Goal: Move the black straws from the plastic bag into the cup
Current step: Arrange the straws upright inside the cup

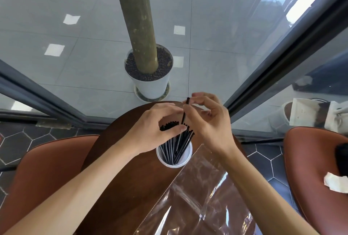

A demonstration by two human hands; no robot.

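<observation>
The white cup (174,156) stands on the round brown table (120,169) a little toward its far edge, already packed with black straws (176,146) that fan upward and lean slightly toward the far edge. One single straw (184,114) stands higher than the rest, nearly upright, its long axis in line with the cup's opening directly beneath it. The right hand (209,121) pinches this straw near its top end between thumb and fingertips. The left hand (156,127) is curled around the upper ends of the bundle, gathering them to the left of the raised straw. The clear plastic bag (199,195) lies flat toward the near right edge of the table, touching the cup's base; it looks empty of straws. I judge this is the last straw, and it needs only to slide straight down among the others.
</observation>
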